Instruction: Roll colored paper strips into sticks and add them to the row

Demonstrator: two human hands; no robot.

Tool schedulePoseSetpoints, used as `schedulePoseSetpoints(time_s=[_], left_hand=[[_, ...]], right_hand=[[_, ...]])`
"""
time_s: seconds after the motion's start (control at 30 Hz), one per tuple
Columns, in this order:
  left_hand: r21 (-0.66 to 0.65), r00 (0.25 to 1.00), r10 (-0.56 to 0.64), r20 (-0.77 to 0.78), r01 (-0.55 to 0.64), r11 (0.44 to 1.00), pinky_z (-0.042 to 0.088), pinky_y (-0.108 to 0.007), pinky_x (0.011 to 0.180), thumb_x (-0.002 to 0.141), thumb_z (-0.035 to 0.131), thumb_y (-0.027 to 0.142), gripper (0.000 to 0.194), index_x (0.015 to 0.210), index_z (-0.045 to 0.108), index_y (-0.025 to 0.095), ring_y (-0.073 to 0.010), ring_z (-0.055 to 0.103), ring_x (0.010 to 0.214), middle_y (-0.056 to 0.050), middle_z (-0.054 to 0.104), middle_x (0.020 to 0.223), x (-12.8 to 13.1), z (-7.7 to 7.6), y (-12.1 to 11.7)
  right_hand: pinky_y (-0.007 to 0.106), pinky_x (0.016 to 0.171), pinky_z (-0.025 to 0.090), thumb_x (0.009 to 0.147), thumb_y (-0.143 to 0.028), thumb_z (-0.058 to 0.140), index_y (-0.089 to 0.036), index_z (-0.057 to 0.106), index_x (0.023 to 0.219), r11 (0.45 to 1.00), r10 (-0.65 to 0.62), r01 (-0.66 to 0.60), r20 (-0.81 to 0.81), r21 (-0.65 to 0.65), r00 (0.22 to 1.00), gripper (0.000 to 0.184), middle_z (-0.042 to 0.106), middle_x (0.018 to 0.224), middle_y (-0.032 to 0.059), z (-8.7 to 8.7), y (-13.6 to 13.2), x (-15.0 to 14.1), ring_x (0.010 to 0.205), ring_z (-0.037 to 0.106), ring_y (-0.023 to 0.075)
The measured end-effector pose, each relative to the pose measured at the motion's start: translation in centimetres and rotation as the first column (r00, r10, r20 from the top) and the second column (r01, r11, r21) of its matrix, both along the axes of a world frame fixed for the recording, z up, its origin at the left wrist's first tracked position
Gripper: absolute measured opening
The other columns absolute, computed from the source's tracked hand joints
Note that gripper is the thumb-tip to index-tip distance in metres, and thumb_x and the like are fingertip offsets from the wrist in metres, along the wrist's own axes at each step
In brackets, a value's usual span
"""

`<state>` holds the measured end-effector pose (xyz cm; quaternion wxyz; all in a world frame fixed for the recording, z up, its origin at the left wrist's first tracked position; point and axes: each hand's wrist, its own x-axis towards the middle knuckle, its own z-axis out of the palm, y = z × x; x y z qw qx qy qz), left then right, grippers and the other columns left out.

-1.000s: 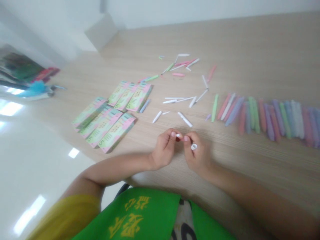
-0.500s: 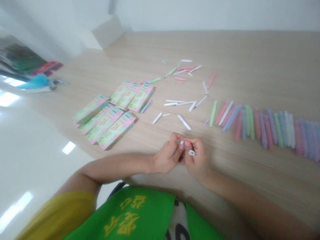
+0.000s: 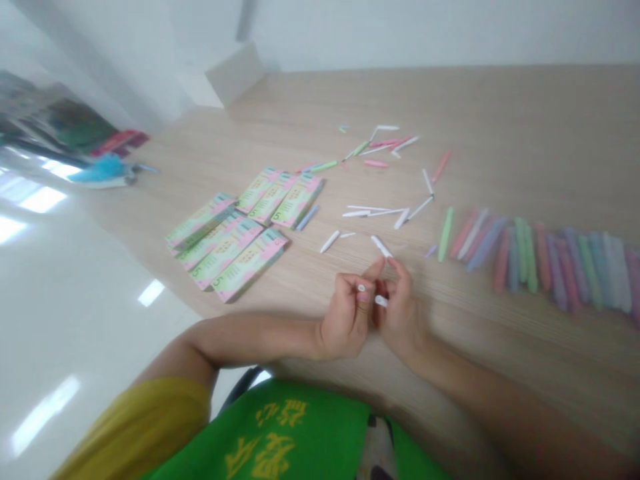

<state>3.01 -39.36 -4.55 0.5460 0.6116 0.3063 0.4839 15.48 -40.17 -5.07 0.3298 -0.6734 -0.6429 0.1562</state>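
Just in front of my body, the two hands are close together over the table. My left hand (image 3: 346, 319) is closed, thumb against fingers, around a small white pen part (image 3: 361, 288) whose end pokes out. Beside it, my right hand (image 3: 406, 319) has its fingers bent around a white pen piece (image 3: 381, 301) with a hollow-looking end. Most of both pieces is hidden by the fingers. Beyond the fingertips lies a white pen (image 3: 381, 246). A white pen barrel (image 3: 329, 241) rests further left.
Pink-and-green boxes (image 3: 250, 263) lie in two groups at left. A long row of coloured pens (image 3: 525, 257) spreads to the right. Loose pens and thin white parts (image 3: 377, 212) are scattered ahead on the wooden table (image 3: 500, 133). A white block (image 3: 235, 73) stands at the back.
The view has shifted, so everything appears further right. My right fingers have lifted and stretched forward, and the white pieces have turned slightly. Both hands still hold them.
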Motion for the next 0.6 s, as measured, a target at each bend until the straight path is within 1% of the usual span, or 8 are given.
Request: schedulePoseSetpoints(time_s=[0.03,0.1,0.17,0.23,0.33,0.47,0.53,0.6], left_hand=[[0.039,1.0,0.012,-0.003,-0.012,0.999,0.041,-0.046,0.1,0.1,0.033,0.033,0.012,0.101,0.036,0.021,-0.0189,0.057,0.114,-0.018,0.042,0.146,0.3,0.0,-0.2],[0.105,1.0,0.028,-0.003,-0.028,0.994,0.036,-0.049,0.106,0.101,0.031,0.029,0.009,0.102,0.036,0.021,-0.0199,0.051,0.124,-0.017,0.044,0.144,0.8,0.1,-0.4],[0.116,1.0,0.021,0.019,-0.023,0.993,0.028,-0.053,0.111,0.101,0.031,0.028,0.009,0.102,0.036,0.021,-0.0207,0.041,0.135,-0.016,0.051,0.139,1.1,0.1,-0.6],[0.089,0.999,0.008,0.036,-0.011,0.996,0.025,-0.054,0.113,0.101,0.03,0.031,0.01,0.101,0.034,0.021,-0.0205,0.034,0.14,-0.015,0.054,0.136,1.3,0.2,-0.7],[0.023,1.0,0.007,0.019,-0.008,1.0,0.024,-0.055,0.114,0.101,0.028,0.037,0.015,0.097,0.032,0.023,-0.0199,0.035,0.139,-0.014,0.056,0.134,1.5,0.4,-0.8],[-0.014,1.0,0.018,0.012,-0.018,1.0,0.022,-0.056,0.115,0.099,0.027,0.046,0.023,0.094,0.029,0.024,-0.0196,0.043,0.134,-0.013,0.06,0.129,1.9,1.0,-0.6],[-0.032,1.0,0.026,0.017,-0.025,0.999,0.023,-0.055,0.115,0.099,0.026,0.047,0.024,0.094,0.027,0.024,-0.0194,0.045,0.132,-0.014,0.061,0.128,2.1,1.0,-0.5],[-0.042,0.999,0.041,0.013,-0.04,0.998,0.024,-0.055,0.114,0.1,0.025,0.046,0.023,0.096,0.028,0.024,-0.0191,0.044,0.133,-0.014,0.059,0.13,2.2,0.7,-0.4]], right_hand=[[0.029,0.049,0.043,0.09,-0.032,0.044,-0.011,0.029,0.137,1.0,0.005,-0.005,-0.013,-0.002,1.0,0.054,0.073,0.079,0.0072,0.0,0.0,0.0,0.063,0.069,0.0233],[0.029,0.048,0.043,0.09,-0.036,0.044,-0.01,0.029,0.139,1.0,0.004,-0.004,-0.023,-0.008,1.0,0.057,0.073,0.079,0.0081,0.0,0.0,0.0,0.062,0.068,0.0234],[0.029,0.047,0.042,0.09,-0.038,0.045,-0.009,0.03,0.139,1.0,-0.008,0.008,-0.026,0.007,1.0,0.059,0.073,0.077,0.0087,-0.1,0.0,0.0,0.06,0.067,0.0226],[0.028,0.046,0.042,0.09,-0.038,0.046,-0.011,0.031,0.14,0.998,-0.014,0.016,-0.03,0.055,0.999,0.059,0.072,0.077,0.0084,-0.3,0.0,0.0,0.058,0.066,0.0212],[0.027,0.046,0.04,0.091,-0.035,0.046,-0.01,0.032,0.141,0.989,-0.033,0.036,-0.028,0.143,0.999,0.057,0.071,0.076,0.0101,-0.6,0.0,-0.2,0.058,0.065,0.0214],[0.026,0.048,0.037,0.092,-0.031,0.047,-0.011,0.034,0.141,0.974,-0.058,0.06,-0.016,0.218,0.998,0.055,0.07,0.072,0.011,-1.1,0.0,-0.4,0.054,0.063,0.0198],[0.026,0.048,0.037,0.092,-0.031,0.046,-0.012,0.034,0.142,0.971,-0.072,0.069,0.001,0.23,0.997,0.055,0.07,0.071,0.0094,-1.2,0.0,-0.5,0.053,0.062,0.0185],[0.026,0.048,0.039,0.093,-0.032,0.045,-0.011,0.033,0.142,0.978,-0.072,0.065,0.024,0.198,0.997,0.055,0.07,0.071,0.0088,-1.3,0.1,-0.6,0.052,0.062,0.0184]])
